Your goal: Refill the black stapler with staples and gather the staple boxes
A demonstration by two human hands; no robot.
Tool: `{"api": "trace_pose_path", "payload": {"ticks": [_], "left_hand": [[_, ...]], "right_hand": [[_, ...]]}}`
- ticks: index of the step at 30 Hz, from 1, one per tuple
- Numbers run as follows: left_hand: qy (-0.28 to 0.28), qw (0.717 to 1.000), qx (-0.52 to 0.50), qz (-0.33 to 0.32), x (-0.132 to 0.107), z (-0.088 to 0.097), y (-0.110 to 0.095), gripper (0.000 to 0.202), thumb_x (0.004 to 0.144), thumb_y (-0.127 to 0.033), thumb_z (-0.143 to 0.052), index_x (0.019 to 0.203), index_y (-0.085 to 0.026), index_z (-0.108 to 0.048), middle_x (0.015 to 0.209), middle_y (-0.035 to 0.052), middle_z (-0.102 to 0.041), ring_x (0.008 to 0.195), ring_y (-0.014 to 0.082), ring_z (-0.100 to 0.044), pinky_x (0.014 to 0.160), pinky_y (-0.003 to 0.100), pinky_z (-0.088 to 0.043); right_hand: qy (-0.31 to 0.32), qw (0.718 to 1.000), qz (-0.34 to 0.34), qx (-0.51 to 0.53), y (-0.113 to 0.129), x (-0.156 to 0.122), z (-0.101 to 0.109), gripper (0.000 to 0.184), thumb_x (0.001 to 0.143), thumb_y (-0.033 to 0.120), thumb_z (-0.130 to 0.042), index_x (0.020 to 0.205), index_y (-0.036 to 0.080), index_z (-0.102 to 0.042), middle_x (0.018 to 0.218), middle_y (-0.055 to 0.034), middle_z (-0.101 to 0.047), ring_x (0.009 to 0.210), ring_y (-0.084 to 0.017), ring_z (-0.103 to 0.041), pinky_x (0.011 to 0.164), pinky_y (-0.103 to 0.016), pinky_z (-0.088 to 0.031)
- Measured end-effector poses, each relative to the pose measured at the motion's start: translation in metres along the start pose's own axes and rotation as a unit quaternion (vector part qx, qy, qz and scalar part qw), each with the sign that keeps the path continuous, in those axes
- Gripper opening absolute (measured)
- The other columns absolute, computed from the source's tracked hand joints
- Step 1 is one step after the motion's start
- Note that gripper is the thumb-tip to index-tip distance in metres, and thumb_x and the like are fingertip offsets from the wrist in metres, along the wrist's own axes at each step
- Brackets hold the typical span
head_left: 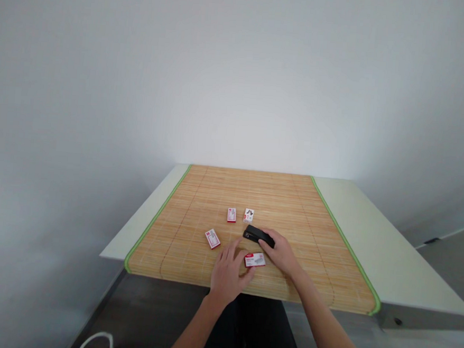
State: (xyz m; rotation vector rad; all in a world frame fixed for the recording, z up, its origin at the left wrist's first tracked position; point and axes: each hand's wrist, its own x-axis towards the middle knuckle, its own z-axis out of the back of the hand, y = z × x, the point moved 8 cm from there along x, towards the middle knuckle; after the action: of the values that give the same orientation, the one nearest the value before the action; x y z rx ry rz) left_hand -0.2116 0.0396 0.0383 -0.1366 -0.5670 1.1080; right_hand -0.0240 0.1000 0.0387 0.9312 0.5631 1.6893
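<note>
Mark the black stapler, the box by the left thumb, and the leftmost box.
black stapler (pixel 255 234): head view, its top.
staple box (pixel 255 260): head view, its top face.
leftmost box (pixel 212 239): head view, its label.

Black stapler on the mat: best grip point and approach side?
Grip the stapler across its narrow body near the right end, coming from the right and above, probably. It lies flat on the bamboo mat, long axis running left-right, and the right hand already rests on that end. The left end is bare; the small box in front crowds a near-side approach.
</note>
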Motion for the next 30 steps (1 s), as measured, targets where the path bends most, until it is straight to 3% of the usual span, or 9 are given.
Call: {"api": "trace_pose_path", "payload": {"ticks": [4, 7, 12, 16, 20, 26, 30], "left_hand": [[-0.034, 0.998, -0.020, 0.045, -0.001, 0.002, 0.009, 0.028, 0.092, -0.038, -0.062, 0.120, -0.031, -0.064, 0.143, 0.0063, -0.056, 0.131, 0.0319, -0.052, 0.108, 0.054, -0.046], [-0.069, 0.992, -0.006, 0.103, -0.002, 0.003, 0.019, 0.032, 0.093, -0.038, -0.060, 0.123, -0.027, -0.063, 0.142, 0.0110, -0.056, 0.132, 0.0358, -0.050, 0.108, 0.058, -0.043], [-0.087, 0.983, 0.036, 0.158, 0.007, 0.012, 0.041, 0.068, 0.091, -0.050, -0.060, 0.149, -0.020, -0.043, 0.157, 0.0176, -0.042, 0.145, 0.0400, -0.036, 0.116, 0.061, -0.031], [-0.049, 0.989, 0.061, 0.127, 0.035, 0.012, 0.061, 0.098, 0.084, -0.067, -0.062, 0.161, -0.022, -0.023, 0.166, 0.0184, -0.028, 0.152, 0.0424, -0.024, 0.121, 0.065, -0.015], [0.005, 0.994, 0.071, 0.077, 0.071, -0.003, 0.071, 0.107, 0.080, -0.075, -0.063, 0.164, -0.028, -0.016, 0.171, 0.0142, -0.016, 0.155, 0.0434, -0.018, 0.121, 0.066, -0.012], [0.043, 0.997, 0.067, 0.006, 0.107, -0.029, 0.057, 0.103, 0.081, -0.075, -0.062, 0.164, -0.034, -0.016, 0.172, 0.0107, -0.011, 0.155, 0.0450, -0.015, 0.120, 0.069, -0.010], [0.063, 0.995, 0.054, -0.054, 0.118, -0.039, 0.042, 0.086, 0.088, -0.067, -0.059, 0.161, -0.038, -0.025, 0.172, 0.0063, -0.014, 0.155, 0.0423, -0.015, 0.121, 0.066, -0.013]], "right_hand": [[-0.099, 0.994, -0.046, -0.023, -0.009, -0.025, 0.013, 0.032, 0.094, 0.046, -0.058, 0.116, 0.025, -0.069, 0.115, -0.0103, -0.071, 0.108, -0.031, -0.063, 0.100, -0.050, -0.050], [-0.127, 0.990, -0.054, -0.038, -0.010, -0.037, 0.015, 0.030, 0.093, 0.048, -0.059, 0.109, 0.025, -0.069, 0.109, -0.0109, -0.070, 0.103, -0.031, -0.063, 0.097, -0.050, -0.050], [-0.138, 0.987, -0.058, -0.057, -0.009, -0.043, 0.013, 0.028, 0.094, 0.047, -0.059, 0.110, 0.026, -0.068, 0.109, -0.0105, -0.069, 0.104, -0.031, -0.062, 0.096, -0.048, -0.049], [-0.135, 0.987, -0.057, -0.063, -0.008, -0.043, 0.012, 0.027, 0.094, 0.046, -0.059, 0.110, 0.026, -0.068, 0.109, -0.0097, -0.069, 0.103, -0.030, -0.062, 0.096, -0.047, -0.048], [-0.139, 0.987, -0.056, -0.056, -0.008, -0.043, 0.013, 0.028, 0.094, 0.046, -0.059, 0.110, 0.026, -0.068, 0.109, -0.0099, -0.069, 0.104, -0.031, -0.062, 0.095, -0.047, -0.049], [-0.137, 0.988, -0.052, -0.054, -0.006, -0.041, 0.012, 0.025, 0.094, 0.044, -0.058, 0.110, 0.027, -0.067, 0.109, -0.0091, -0.068, 0.104, -0.030, -0.062, 0.095, -0.046, -0.049], [-0.137, 0.987, -0.059, -0.062, -0.004, -0.041, 0.012, 0.025, 0.094, 0.045, -0.058, 0.106, 0.026, -0.067, 0.104, -0.0093, -0.068, 0.099, -0.030, -0.062, 0.091, -0.046, -0.050]]}}
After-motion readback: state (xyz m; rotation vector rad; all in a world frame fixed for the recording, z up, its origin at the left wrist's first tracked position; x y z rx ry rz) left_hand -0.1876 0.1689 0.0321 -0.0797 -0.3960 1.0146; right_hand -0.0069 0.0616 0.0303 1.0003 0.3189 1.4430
